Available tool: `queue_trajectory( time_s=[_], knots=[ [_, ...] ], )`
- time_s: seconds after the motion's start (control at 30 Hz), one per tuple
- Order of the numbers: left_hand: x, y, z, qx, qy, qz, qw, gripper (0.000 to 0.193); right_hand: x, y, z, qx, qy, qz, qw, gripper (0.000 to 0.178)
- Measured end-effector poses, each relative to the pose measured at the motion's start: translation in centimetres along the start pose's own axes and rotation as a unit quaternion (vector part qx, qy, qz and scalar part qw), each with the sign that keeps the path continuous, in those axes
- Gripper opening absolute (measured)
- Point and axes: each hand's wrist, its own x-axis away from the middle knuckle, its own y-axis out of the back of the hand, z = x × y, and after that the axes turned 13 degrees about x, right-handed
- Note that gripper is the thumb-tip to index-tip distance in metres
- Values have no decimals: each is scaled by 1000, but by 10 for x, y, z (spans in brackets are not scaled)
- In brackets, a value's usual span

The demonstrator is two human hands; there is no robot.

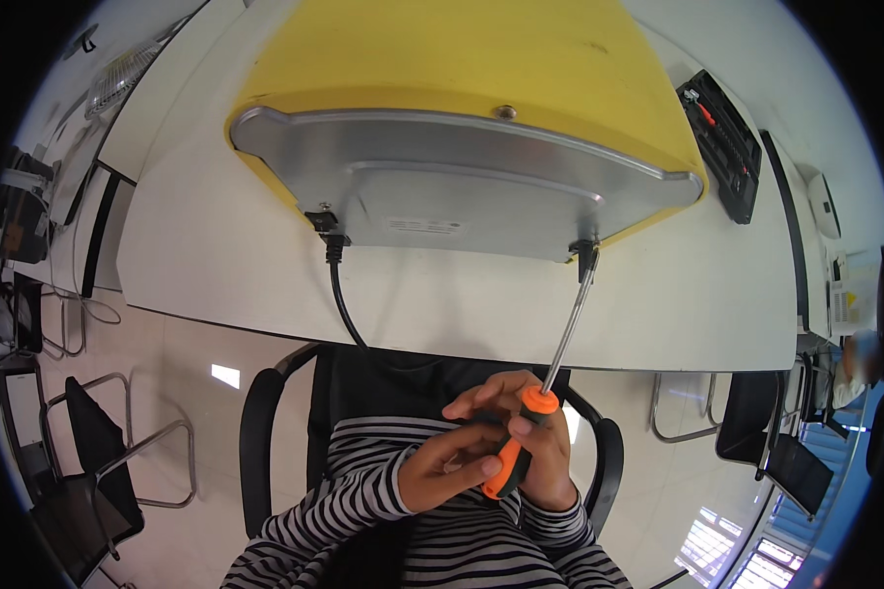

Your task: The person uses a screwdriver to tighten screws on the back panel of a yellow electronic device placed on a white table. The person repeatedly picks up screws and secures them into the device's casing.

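Note:
A long screwdriver (507, 469) with an orange and black handle slants up and away from my lap. Its metal shaft reaches the lower right corner of a yellow machine (442, 54) with a grey metal panel (462, 201). The tip meets that corner beside a black foot (584, 260); the exact contact is too small to tell. My right hand (548, 456) grips the upper handle, thumb across it and some fingers extended behind. Closed lightly about the handle's lower end is my left hand (444, 469), thumb and fingertips on it.
A black power cord (342, 304) runs from the panel's lower left corner over the front edge of the white table (196, 265). An open black tool case (725, 147) lies at the right. Chairs (98, 461) stand on the floor at both sides.

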Motion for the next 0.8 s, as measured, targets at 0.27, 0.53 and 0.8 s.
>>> queue_trajectory(
  time_s=[0.27, 0.53, 0.8],
  knots=[
    [0, 1, 1, 6, -7, 8, 1000, 31, 0, -3, 4, -7, -7, -13, 1000, 33],
    [0, -1, -1, 5, -9, 0, 1000, 30, -1, -4, 2, -13, -4, -12, 1000, 33],
    [0, 1, 2, 24, -5, 11, 1000, 31, -1, -3, 4, -18, -19, -13, 1000, 36]
  ],
)
